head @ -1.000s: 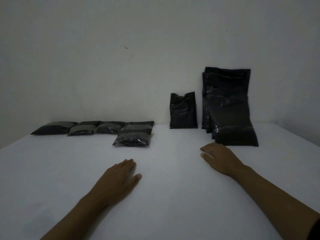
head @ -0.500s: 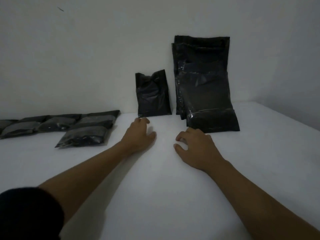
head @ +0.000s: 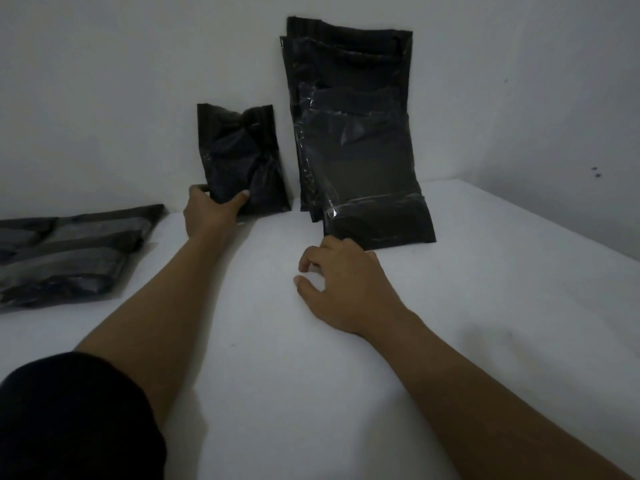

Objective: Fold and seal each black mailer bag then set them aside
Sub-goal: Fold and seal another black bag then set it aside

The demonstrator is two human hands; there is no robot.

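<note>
At the far left of the white counter (head: 346,393), a cluster of folded black mailer bags (head: 69,251) lies flat, overlapping one another and partly cut off by the frame edge. A dark sleeve (head: 69,417) covers the upper left arm. The left hand (head: 211,213) reaches forward and grips the lower left corner of a small black mailer bag (head: 242,161), thumb across its front and fingers behind; this bag stands upright, leaning against the white wall (head: 104,81). Just beside it to the right, a taller stack of black mailer bags (head: 356,140) also leans on the wall. The right hand (head: 343,282) rests on the counter just in front of that stack, fingers loosely curled, holding nothing.
</note>
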